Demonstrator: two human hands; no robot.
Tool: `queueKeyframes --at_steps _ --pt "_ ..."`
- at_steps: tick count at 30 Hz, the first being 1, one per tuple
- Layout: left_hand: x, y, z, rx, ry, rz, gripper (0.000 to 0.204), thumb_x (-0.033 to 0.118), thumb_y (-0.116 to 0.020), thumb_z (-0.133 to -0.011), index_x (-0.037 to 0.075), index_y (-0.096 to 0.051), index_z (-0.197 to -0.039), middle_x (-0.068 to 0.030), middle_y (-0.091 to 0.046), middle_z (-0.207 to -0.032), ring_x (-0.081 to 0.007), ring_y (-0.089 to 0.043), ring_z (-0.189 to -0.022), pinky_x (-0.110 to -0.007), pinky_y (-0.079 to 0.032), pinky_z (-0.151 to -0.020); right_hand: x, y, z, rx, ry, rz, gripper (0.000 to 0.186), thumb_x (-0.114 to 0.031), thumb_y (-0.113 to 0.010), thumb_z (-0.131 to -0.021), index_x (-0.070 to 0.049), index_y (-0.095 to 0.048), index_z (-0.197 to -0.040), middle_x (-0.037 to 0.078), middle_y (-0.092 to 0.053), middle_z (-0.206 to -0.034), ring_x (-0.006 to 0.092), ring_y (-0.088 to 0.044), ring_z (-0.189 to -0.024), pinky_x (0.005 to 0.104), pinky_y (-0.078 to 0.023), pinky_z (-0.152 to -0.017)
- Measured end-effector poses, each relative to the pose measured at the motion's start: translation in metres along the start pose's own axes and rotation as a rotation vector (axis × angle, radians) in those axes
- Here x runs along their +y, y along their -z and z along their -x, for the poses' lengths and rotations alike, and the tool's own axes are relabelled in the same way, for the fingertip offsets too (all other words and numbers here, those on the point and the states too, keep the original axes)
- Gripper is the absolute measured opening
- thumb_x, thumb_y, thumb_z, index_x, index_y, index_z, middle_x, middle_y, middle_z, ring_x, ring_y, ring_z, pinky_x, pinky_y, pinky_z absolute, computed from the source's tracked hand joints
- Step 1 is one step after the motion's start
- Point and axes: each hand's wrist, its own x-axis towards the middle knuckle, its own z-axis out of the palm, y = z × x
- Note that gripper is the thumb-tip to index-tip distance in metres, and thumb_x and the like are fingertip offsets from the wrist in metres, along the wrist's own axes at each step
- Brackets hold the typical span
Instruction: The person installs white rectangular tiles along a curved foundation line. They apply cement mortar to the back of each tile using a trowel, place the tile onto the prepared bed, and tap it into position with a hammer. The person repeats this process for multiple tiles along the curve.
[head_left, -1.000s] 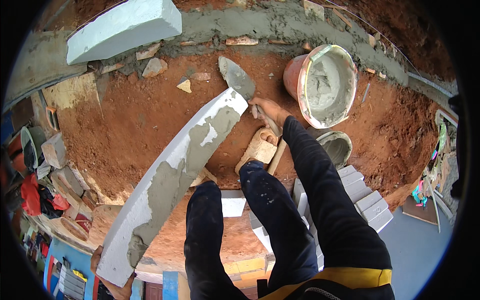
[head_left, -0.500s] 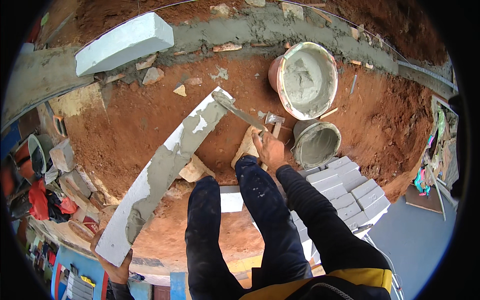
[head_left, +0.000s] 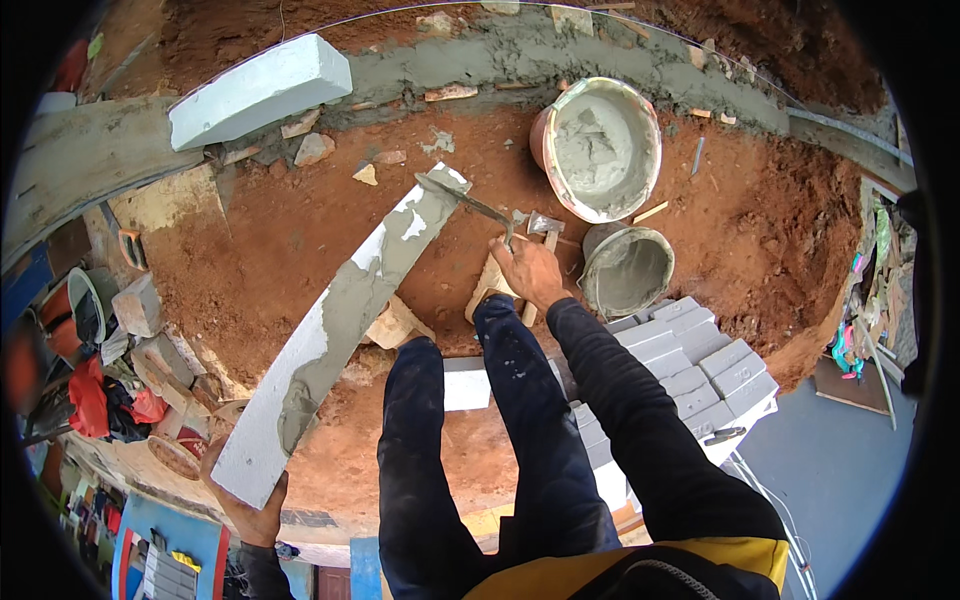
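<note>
My left hand (head_left: pixel 248 512) grips the near end of a long white lightweight block (head_left: pixel 262 440), its fingers wrapped round the edges. The block slants away from me toward the far right. Grey mortar (head_left: pixel 350 310) coats much of its upper face, with white patches showing at the far end and a thicker lump near my hand. My right hand (head_left: pixel 533 272) is closed round the handle of a trowel (head_left: pixel 470 203). The trowel's blade touches the mortar at the block's far end. Its handle is mostly hidden by my fingers.
Two mortar buckets, a large one (head_left: pixel 650 165) and a smaller one (head_left: pixel 592 285), stand right of centre. A hatchet (head_left: pixel 545 224) lies beside them. Grey pavers (head_left: pixel 690 350) are stacked at right. Another white block (head_left: pixel 260 95) sits on the far mortar-covered footing (head_left: pixel 440 65), along a string line.
My right hand and the trowel have shifted slightly up and left, and the blade looks narrower. The block's near end has moved a little right in view, with my left hand still holding it.
</note>
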Motion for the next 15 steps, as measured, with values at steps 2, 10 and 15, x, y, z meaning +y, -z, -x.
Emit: queueKeyframes --at_steps 2,10,15 --pt "0.007 -0.002 -0.001 0.006 -0.028 0.024 0.097 0.015 -0.091 -0.069 0.006 -0.039 -0.152 -0.0148 -0.045 -0.145 -0.0314 -0.048 -0.137 -0.048 -0.038 -0.118 -0.008 0.004 0.023 -0.023 0.031 -0.026 0.064 -0.057 -0.050 -0.107 0.001 -0.077 -0.101 0.031 -0.075 -0.097 0.0497 -0.073 -0.095 0.0578 -0.057 -0.089" --pt "0.028 -0.009 -0.009 0.068 -0.063 0.096 0.091 0.008 -0.086 -0.069 0.003 -0.041 -0.148 -0.0155 -0.050 -0.137 -0.0307 -0.053 -0.127 -0.046 -0.042 -0.113 -0.049 -0.032 0.090 0.071 0.118 -0.052 0.058 -0.049 -0.058 -0.108 0.003 -0.068 -0.086 0.028 -0.071 -0.078 0.0484 -0.072 -0.076 0.0531 -0.058 -0.069" --pt "0.033 -0.005 -0.015 0.041 -0.071 0.075 0.091 0.010 -0.087 -0.068 0.003 -0.042 -0.147 -0.0145 -0.050 -0.135 -0.0299 -0.053 -0.126 -0.045 -0.042 -0.112 -0.048 -0.017 0.138 0.024 0.114 -0.228 0.042 -0.043 -0.064 -0.103 -0.002 -0.072 -0.100 0.026 -0.071 -0.076 0.0475 -0.071 -0.076 0.0543 -0.056 -0.069"
